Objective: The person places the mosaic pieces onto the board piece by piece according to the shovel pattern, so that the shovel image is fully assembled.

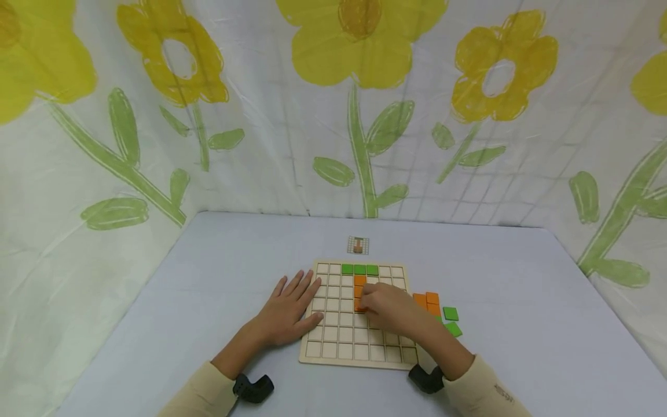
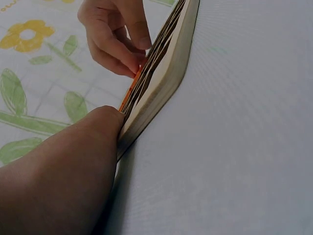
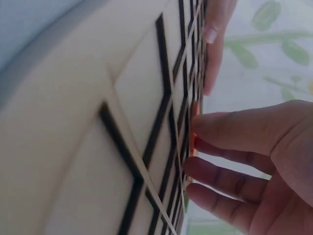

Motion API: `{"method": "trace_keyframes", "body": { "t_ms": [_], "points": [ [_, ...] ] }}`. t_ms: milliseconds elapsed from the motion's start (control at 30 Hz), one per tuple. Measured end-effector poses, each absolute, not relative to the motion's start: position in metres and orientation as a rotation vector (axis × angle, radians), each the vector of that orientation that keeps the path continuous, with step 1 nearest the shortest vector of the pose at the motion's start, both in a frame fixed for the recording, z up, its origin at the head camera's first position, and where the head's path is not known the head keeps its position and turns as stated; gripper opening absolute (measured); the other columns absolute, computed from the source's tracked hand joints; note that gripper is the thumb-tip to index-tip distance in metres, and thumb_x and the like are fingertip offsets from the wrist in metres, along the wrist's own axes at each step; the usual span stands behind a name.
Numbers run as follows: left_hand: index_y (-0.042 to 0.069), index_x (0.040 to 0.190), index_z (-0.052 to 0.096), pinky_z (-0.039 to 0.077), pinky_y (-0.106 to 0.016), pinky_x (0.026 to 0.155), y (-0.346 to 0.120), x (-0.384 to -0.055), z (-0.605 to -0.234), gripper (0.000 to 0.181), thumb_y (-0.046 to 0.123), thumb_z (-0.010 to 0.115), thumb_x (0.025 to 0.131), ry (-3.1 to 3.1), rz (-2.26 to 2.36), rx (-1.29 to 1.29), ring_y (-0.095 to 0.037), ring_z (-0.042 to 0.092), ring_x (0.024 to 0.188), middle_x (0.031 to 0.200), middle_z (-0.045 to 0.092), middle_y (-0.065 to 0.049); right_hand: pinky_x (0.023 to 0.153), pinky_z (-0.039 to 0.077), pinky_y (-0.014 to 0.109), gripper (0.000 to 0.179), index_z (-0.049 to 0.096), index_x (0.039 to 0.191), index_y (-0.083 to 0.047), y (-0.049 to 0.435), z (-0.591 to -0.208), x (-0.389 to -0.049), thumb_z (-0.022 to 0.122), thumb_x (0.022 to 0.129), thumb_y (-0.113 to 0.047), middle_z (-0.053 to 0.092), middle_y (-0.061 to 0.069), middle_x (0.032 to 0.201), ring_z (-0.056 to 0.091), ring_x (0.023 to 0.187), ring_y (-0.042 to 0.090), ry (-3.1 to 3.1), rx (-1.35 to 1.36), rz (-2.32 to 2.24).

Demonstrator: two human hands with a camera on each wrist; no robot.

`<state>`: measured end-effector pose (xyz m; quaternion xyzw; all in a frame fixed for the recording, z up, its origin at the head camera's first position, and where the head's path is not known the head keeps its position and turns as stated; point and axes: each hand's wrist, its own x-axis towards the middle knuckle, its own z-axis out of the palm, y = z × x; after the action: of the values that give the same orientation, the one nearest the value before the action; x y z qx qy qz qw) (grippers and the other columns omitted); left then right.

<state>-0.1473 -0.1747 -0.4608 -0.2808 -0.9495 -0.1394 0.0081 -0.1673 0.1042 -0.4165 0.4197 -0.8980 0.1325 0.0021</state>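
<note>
A wooden grid board (image 1: 346,335) lies on the table. Three green tiles (image 1: 360,270) fill neighbouring cells of its far row, and orange tiles (image 1: 360,280) run down the column below the middle one. My left hand (image 1: 286,313) rests flat with fingers spread, fingertips and thumb on the board's left edge. Over the middle of the board, my right hand (image 1: 391,310) pinches an orange tile (image 3: 192,134) between thumb and index finger at the near end of that column. Its other fingers are bent close to the grid in the right wrist view. The fingers partly cover the tile.
Loose orange tiles (image 1: 432,298) lie against the board's right side, partly behind the right forearm. Green tiles (image 1: 451,313) lie just beyond them. A small pattern card (image 1: 358,245) is on the table past the far edge. A flower-printed curtain (image 1: 271,145) hangs behind the table.
</note>
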Motion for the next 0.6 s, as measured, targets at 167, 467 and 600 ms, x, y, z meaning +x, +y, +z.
{"method": "trace_keyframes", "body": {
  "t_ms": [167, 467, 600],
  "points": [
    [0.009, 0.161, 0.022, 0.007, -0.058, 0.117, -0.175, -0.148, -0.462, 0.077, 0.057, 0.039, 0.103, -2.986, -0.422, -0.862, -0.033, 0.011, 0.152, 0.165, 0.015, -0.013, 0.076, 0.054, 0.029, 0.012, 0.077, 0.082, -0.012, 0.122, -0.417, -0.167, 0.077, 0.085, -0.001, 0.07, -0.003, 0.091, 0.064, 0.087, 0.016, -2.802, 1.334, 0.441],
    [0.008, 0.161, 0.023, 0.007, -0.058, 0.117, -0.174, -0.148, -0.462, 0.077, 0.057, 0.039, 0.103, -2.988, -0.431, -0.865, -0.033, 0.011, 0.152, 0.166, 0.015, -0.014, 0.072, 0.052, 0.028, 0.014, 0.076, 0.084, -0.012, 0.152, -0.406, -0.171, 0.077, 0.083, 0.003, 0.064, -0.003, 0.09, 0.061, 0.083, 0.013, -2.841, 1.209, 0.508],
    [0.008, 0.161, 0.022, 0.007, -0.058, 0.117, -0.175, -0.148, -0.461, 0.077, 0.057, 0.039, 0.103, -2.99, -0.435, -0.871, -0.033, 0.011, 0.152, 0.166, 0.014, -0.013, 0.066, 0.05, 0.03, 0.013, 0.074, 0.084, -0.008, 0.167, -0.402, -0.174, 0.073, 0.085, 0.005, 0.061, -0.002, 0.083, 0.055, 0.074, 0.013, -2.989, 0.964, 0.373]
  ]
}}
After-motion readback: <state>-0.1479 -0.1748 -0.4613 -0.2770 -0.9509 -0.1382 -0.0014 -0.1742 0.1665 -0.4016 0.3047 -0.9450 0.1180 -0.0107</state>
